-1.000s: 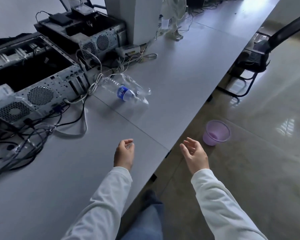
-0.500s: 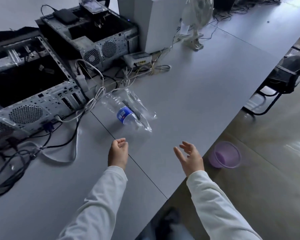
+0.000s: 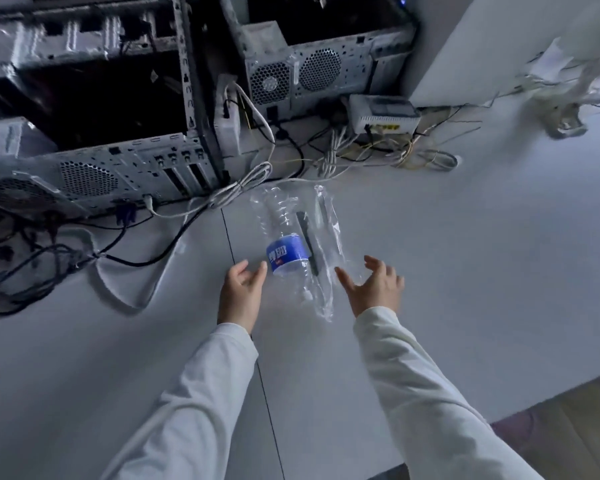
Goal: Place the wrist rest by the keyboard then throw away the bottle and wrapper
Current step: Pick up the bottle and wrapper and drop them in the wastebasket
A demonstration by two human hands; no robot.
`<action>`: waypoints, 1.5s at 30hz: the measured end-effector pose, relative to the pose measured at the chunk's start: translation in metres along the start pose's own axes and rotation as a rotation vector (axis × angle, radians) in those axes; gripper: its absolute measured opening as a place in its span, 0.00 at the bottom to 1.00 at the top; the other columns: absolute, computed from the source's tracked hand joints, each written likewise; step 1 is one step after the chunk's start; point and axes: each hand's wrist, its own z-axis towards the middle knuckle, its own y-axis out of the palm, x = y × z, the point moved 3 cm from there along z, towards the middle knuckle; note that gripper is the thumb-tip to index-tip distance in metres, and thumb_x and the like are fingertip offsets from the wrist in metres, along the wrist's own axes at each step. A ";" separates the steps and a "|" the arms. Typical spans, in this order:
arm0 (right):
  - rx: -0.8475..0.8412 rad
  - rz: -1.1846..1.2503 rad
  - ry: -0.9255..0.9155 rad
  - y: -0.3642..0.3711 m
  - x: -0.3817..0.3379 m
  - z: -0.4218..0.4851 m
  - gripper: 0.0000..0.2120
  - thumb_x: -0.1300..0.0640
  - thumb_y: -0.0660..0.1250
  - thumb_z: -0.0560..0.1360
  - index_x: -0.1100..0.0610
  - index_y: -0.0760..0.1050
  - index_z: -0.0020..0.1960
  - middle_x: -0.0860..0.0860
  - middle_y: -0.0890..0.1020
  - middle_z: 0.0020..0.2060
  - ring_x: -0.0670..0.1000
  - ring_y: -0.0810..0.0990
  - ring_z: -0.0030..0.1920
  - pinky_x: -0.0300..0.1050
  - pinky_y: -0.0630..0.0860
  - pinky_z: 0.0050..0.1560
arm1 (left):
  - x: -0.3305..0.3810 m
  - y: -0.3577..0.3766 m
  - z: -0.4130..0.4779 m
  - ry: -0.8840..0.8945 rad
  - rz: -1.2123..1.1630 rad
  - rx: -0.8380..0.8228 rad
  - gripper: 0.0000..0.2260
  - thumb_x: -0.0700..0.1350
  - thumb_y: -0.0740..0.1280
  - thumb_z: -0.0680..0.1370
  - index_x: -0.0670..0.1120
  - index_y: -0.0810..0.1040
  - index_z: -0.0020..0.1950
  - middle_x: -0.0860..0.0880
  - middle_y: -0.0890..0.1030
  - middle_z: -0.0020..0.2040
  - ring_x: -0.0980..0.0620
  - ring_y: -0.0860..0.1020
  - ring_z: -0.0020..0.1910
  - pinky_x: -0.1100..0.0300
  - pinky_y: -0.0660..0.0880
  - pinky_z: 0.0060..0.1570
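Note:
A clear plastic bottle (image 3: 286, 252) with a blue label lies on its side on the grey table (image 3: 465, 254). A clear plastic wrapper (image 3: 328, 230) with a thin dark strip in it lies against the bottle's right side. My left hand (image 3: 240, 292) is open just left of the bottle's label, fingertips almost touching it. My right hand (image 3: 373, 285) is open just right of the wrapper's near end, fingers spread. Neither hand holds anything. No wrist rest or keyboard is in view.
Two open computer cases (image 3: 94, 126) (image 3: 312, 57) stand at the back left with a tangle of cables (image 3: 42, 268) in front. A white router (image 3: 383, 114) sits behind the bottle. The table edge and floor (image 3: 575, 420) are at the lower right.
Both hands have reached forward and now flank the bottle and wrapper. The view has swung closer over the table, and the purple bin on the floor has left the frame.

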 end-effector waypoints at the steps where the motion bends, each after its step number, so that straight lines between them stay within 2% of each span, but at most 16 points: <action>1: -0.028 -0.022 -0.013 0.003 -0.002 0.011 0.32 0.43 0.70 0.66 0.58 0.69 0.64 0.57 0.75 0.62 0.60 0.67 0.63 0.41 0.56 0.58 | 0.001 0.009 0.005 -0.019 -0.010 0.013 0.25 0.48 0.64 0.75 0.39 0.65 0.69 0.42 0.75 0.66 0.49 0.74 0.62 0.64 0.64 0.55; 7: -0.163 -0.141 -0.120 0.028 -0.012 0.045 0.31 0.41 0.70 0.65 0.55 0.69 0.64 0.52 0.78 0.59 0.57 0.68 0.61 0.41 0.59 0.59 | 0.013 0.042 0.023 -0.110 -0.010 0.121 0.32 0.52 0.66 0.74 0.42 0.60 0.72 0.46 0.72 0.68 0.50 0.70 0.66 0.66 0.60 0.55; 11: -0.189 -0.179 -0.180 0.034 -0.014 0.051 0.30 0.41 0.69 0.65 0.55 0.71 0.61 0.53 0.79 0.56 0.58 0.69 0.58 0.42 0.60 0.58 | 0.013 0.046 0.028 -0.117 -0.004 0.156 0.31 0.52 0.68 0.72 0.42 0.62 0.71 0.46 0.74 0.66 0.56 0.69 0.54 0.71 0.61 0.49; 14: -0.194 -0.188 -0.197 0.037 -0.017 0.055 0.29 0.41 0.69 0.65 0.55 0.71 0.60 0.53 0.79 0.55 0.58 0.70 0.57 0.42 0.59 0.57 | 0.010 0.049 0.030 -0.118 0.017 0.177 0.29 0.51 0.70 0.71 0.43 0.67 0.68 0.49 0.76 0.60 0.57 0.70 0.52 0.69 0.63 0.50; 17: -0.206 -0.196 -0.189 0.038 -0.016 0.058 0.26 0.42 0.68 0.67 0.54 0.71 0.60 0.53 0.80 0.56 0.58 0.69 0.58 0.42 0.60 0.56 | 0.008 0.051 0.031 -0.122 -0.003 0.185 0.26 0.48 0.71 0.70 0.42 0.69 0.66 0.50 0.74 0.55 0.56 0.72 0.52 0.74 0.63 0.44; 22: -0.258 -0.103 -0.101 0.036 -0.012 0.063 0.18 0.48 0.66 0.70 0.54 0.73 0.58 0.52 0.83 0.53 0.57 0.70 0.57 0.44 0.65 0.54 | 0.003 0.052 0.032 -0.141 -0.049 0.175 0.25 0.47 0.71 0.71 0.43 0.70 0.65 0.50 0.75 0.55 0.54 0.73 0.52 0.65 0.66 0.52; 23: -0.266 -0.073 -0.081 0.033 -0.010 0.063 0.18 0.49 0.66 0.71 0.53 0.73 0.58 0.52 0.84 0.53 0.57 0.70 0.57 0.44 0.65 0.53 | 0.002 0.051 0.031 -0.137 -0.054 0.171 0.25 0.47 0.71 0.70 0.43 0.70 0.65 0.50 0.75 0.54 0.54 0.74 0.52 0.66 0.67 0.50; 25: -0.270 -0.012 -0.043 0.028 -0.008 0.062 0.17 0.50 0.66 0.71 0.53 0.74 0.58 0.53 0.84 0.51 0.57 0.70 0.57 0.42 0.64 0.50 | 0.001 0.051 0.029 -0.126 -0.067 0.159 0.24 0.46 0.71 0.70 0.42 0.71 0.63 0.50 0.76 0.53 0.53 0.74 0.50 0.74 0.69 0.41; 27: -0.265 0.066 0.012 0.021 -0.004 0.058 0.16 0.51 0.67 0.71 0.54 0.75 0.57 0.53 0.84 0.49 0.57 0.71 0.57 0.40 0.62 0.45 | 0.000 0.051 0.024 -0.128 -0.095 0.142 0.22 0.44 0.71 0.71 0.42 0.71 0.63 0.50 0.76 0.52 0.53 0.74 0.48 0.82 0.68 0.33; 28: -0.257 0.109 0.040 0.018 0.000 0.055 0.16 0.51 0.68 0.70 0.54 0.76 0.56 0.54 0.84 0.49 0.58 0.73 0.57 0.41 0.64 0.46 | 0.000 0.051 0.021 -0.130 -0.111 0.129 0.22 0.44 0.71 0.71 0.42 0.71 0.63 0.50 0.76 0.52 0.53 0.74 0.48 0.83 0.67 0.32; 31: -0.211 0.182 0.083 0.006 0.009 0.044 0.15 0.52 0.69 0.69 0.56 0.78 0.54 0.57 0.85 0.48 0.60 0.77 0.55 0.47 0.72 0.54 | 0.000 0.049 0.011 -0.112 -0.129 0.085 0.23 0.45 0.71 0.70 0.43 0.72 0.63 0.49 0.77 0.54 0.53 0.75 0.50 0.78 0.70 0.35; 36: -0.102 0.245 0.111 -0.021 0.025 0.011 0.15 0.54 0.70 0.69 0.58 0.78 0.54 0.59 0.84 0.48 0.61 0.77 0.55 0.47 0.70 0.54 | -0.004 0.044 -0.014 -0.083 -0.115 -0.023 0.23 0.47 0.71 0.71 0.43 0.71 0.63 0.47 0.77 0.59 0.51 0.75 0.52 0.63 0.70 0.50; 38: -0.059 0.280 0.126 -0.031 0.034 -0.007 0.15 0.56 0.70 0.69 0.59 0.78 0.54 0.60 0.84 0.49 0.60 0.78 0.54 0.43 0.69 0.48 | -0.008 0.042 -0.027 -0.068 -0.107 -0.076 0.23 0.47 0.71 0.71 0.43 0.71 0.63 0.46 0.77 0.58 0.51 0.75 0.52 0.63 0.69 0.50; 40: -0.025 0.305 0.139 -0.040 0.043 -0.025 0.15 0.57 0.70 0.69 0.60 0.78 0.55 0.61 0.83 0.49 0.58 0.80 0.51 0.36 0.64 0.40 | -0.012 0.043 -0.040 -0.056 -0.097 -0.124 0.23 0.47 0.70 0.71 0.43 0.71 0.64 0.48 0.77 0.55 0.51 0.74 0.51 0.66 0.69 0.44; 43: 0.009 0.320 0.171 -0.053 0.060 -0.050 0.16 0.57 0.70 0.69 0.61 0.78 0.55 0.61 0.83 0.49 0.54 0.77 0.45 0.34 0.64 0.33 | -0.020 0.047 -0.060 -0.042 -0.066 -0.195 0.24 0.48 0.70 0.72 0.42 0.69 0.65 0.49 0.75 0.53 0.51 0.74 0.52 0.63 0.67 0.50; 45: 0.043 0.349 0.199 -0.065 0.076 -0.064 0.16 0.58 0.70 0.69 0.61 0.78 0.55 0.62 0.83 0.49 0.51 0.74 0.44 0.27 0.67 0.32 | -0.025 0.054 -0.074 -0.037 -0.045 -0.249 0.24 0.48 0.70 0.72 0.42 0.69 0.65 0.48 0.75 0.54 0.51 0.74 0.52 0.62 0.67 0.51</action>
